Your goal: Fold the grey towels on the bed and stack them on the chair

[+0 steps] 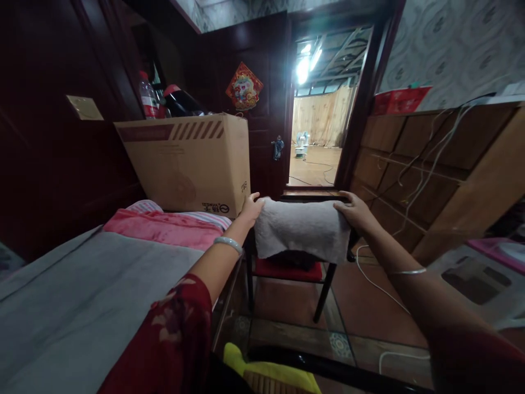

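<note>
A grey, plush-looking cloth (301,227) hangs over the back of a chair with a red seat (287,269) and black legs. At the cloth's upper left corner is my left hand (250,209), its fingers closed on the edge. My right hand (356,210) grips the upper right corner, thumb on the near side. Between the two hands the cloth is spread fairly flat, its lower edge uneven. Something dark lies on the seat beneath it, too dim to name. The cloth covers most of the chair's backrest.
Left of the chair is a bed with a grey cover (82,295), a pink blanket (159,232) and a large cardboard box (184,164). Wooden drawers (426,164) with dangling cables stand at right. A white cable (381,284) crosses the floor. Beyond is an open doorway (318,137).
</note>
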Available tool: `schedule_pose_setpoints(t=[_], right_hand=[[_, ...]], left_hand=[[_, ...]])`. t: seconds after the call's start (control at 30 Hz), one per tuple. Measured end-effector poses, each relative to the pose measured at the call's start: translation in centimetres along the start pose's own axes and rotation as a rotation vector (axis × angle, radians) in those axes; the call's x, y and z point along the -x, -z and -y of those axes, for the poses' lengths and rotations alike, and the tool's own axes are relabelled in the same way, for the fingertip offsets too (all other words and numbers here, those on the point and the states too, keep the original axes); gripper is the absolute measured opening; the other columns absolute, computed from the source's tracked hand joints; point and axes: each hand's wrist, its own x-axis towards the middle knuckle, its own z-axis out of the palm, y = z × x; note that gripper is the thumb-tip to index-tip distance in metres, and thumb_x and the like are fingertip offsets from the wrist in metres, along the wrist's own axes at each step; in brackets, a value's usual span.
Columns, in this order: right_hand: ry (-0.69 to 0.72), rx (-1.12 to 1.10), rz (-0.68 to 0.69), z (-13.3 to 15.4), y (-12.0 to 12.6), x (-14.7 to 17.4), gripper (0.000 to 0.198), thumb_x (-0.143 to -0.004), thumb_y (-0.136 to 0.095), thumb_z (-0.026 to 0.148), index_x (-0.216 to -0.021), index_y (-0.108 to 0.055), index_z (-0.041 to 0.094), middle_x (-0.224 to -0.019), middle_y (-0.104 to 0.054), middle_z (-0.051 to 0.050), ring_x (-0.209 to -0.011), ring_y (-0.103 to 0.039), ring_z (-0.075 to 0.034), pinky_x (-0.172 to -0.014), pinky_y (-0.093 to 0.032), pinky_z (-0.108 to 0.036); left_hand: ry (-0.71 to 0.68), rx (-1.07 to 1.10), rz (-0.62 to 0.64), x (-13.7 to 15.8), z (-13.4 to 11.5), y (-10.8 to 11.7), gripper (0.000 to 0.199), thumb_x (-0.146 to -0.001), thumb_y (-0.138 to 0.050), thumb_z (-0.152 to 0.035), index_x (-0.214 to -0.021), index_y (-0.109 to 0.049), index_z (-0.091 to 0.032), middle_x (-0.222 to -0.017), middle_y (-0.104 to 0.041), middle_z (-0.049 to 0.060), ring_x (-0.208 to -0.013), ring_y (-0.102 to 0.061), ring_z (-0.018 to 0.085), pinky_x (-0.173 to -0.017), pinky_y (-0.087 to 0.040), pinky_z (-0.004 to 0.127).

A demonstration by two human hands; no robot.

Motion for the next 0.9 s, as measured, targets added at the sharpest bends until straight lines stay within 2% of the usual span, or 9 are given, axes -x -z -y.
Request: schedule_pose_setpoints(t=[0.1,0.2,0.37,0.47,0.6,0.67,0.73,0.83,0.9], right_hand=[[0.113,0.129,-0.014,-1.2,-0.3,0.0,0.057,-0.070,-0.064,0.037,-0.122,-0.069,0.013,-0.104,-0.073,-0.014,-0.093,-0.067,-0.031,-0.089,-0.052,-0.045],[0.186,0.157,-0.061,-2.0,-0.6,0.5,0.057,-0.074,-0.060,0.036,-0.126,-0.068,0.015,-0.110,-0.073,-0.015,-0.096,-0.067,-0.031,-0.091,-0.051,-0.046],[0.186,0.247,-0.119,-3.1,-0.3,1.7,0.049,-0.082,-0.054,0.041,-0.122,-0.071,0.018,-0.103,-0.074,-0.014,-0.092,-0.067,-0.032,-0.085,-0.052,-0.046],[0.220,0.347,-0.084,-3.1,0.2,2.2,0.046,-0.086,-0.051,0.041,-0.120,-0.073,0.019,-0.101,-0.073,-0.014,-0.095,-0.066,-0.033,-0.085,-0.052,-0.046],[0.362,0.513,-0.113,-2.0,0.8,3.5,0.048,-0.093,-0.048,0.047,-0.122,-0.073,0.019,-0.117,-0.067,-0.018,-0.108,-0.061,-0.038,-0.092,-0.050,-0.053],[0.492,0.587,-0.096,-1.4,0.7,4.3,0.053,-0.093,-0.051,0.054,-0.132,-0.067,0.022,-0.133,-0.060,-0.019,-0.121,-0.052,-0.041,-0.099,-0.045,-0.060],[0.621,0.659,-0.009,-0.8,0.3,4.9,0.064,-0.090,-0.056,0.059,-0.145,-0.055,0.027,-0.150,-0.047,-0.017,-0.135,-0.040,-0.044,-0.106,-0.035,-0.066],[0.730,0.739,0.146,-0.6,-0.4,4.9,0.081,-0.085,-0.063,0.064,-0.156,-0.038,0.032,-0.160,-0.035,-0.014,-0.146,-0.024,-0.046,-0.110,-0.024,-0.071],[0.748,0.750,0.209,-0.8,-0.6,4.5,0.088,-0.082,-0.066,0.065,-0.157,-0.035,0.031,-0.157,-0.039,-0.015,-0.145,-0.026,-0.046,-0.110,-0.025,-0.070]], left_hand=[[-0.001,-0.060,-0.001,-0.6,0.8,0.4,0.053,-0.072,-0.073,-0.014,-0.124,-0.066,-0.006,-0.123,-0.070,0.020,-0.113,-0.067,0.027,-0.099,-0.051,0.037],[-0.029,-0.109,0.034,-0.6,0.8,1.1,0.055,-0.074,-0.069,-0.012,-0.128,-0.065,-0.010,-0.123,-0.071,0.015,-0.110,-0.067,0.024,-0.098,-0.052,0.035],[-0.072,-0.207,0.084,0.3,0.9,1.2,0.053,-0.071,-0.071,-0.013,-0.124,-0.069,-0.010,-0.120,-0.072,0.014,-0.102,-0.069,0.023,-0.094,-0.053,0.035],[-0.098,-0.264,0.087,0.5,0.7,1.3,0.048,-0.074,-0.070,-0.014,-0.121,-0.070,-0.008,-0.122,-0.072,0.015,-0.109,-0.067,0.025,-0.098,-0.051,0.034],[-0.125,-0.445,0.090,1.2,-0.1,2.1,0.045,-0.083,-0.065,-0.021,-0.126,-0.066,-0.006,-0.123,-0.070,0.019,-0.111,-0.067,0.029,-0.099,-0.050,0.039],[-0.218,-0.673,0.042,1.9,-0.5,2.4,0.047,-0.087,-0.064,-0.029,-0.129,-0.064,-0.007,-0.124,-0.069,0.020,-0.115,-0.065,0.032,-0.101,-0.048,0.042],[-0.426,-0.903,0.025,3.0,-0.8,2.4,0.056,-0.086,-0.068,-0.039,-0.134,-0.061,-0.010,-0.134,-0.064,0.021,-0.125,-0.058,0.036,-0.108,-0.042,0.047],[-0.726,-1.127,0.200,4.2,-0.5,1.9,0.086,-0.076,-0.077,-0.057,-0.146,-0.049,-0.016,-0.154,-0.047,0.020,-0.141,-0.041,0.040,-0.118,-0.030,0.053],[-0.780,-1.216,0.327,4.4,-0.1,1.4,0.100,-0.070,-0.081,-0.060,-0.151,-0.041,-0.016,-0.157,-0.041,0.021,-0.144,-0.036,0.040,-0.120,-0.025,0.055]])
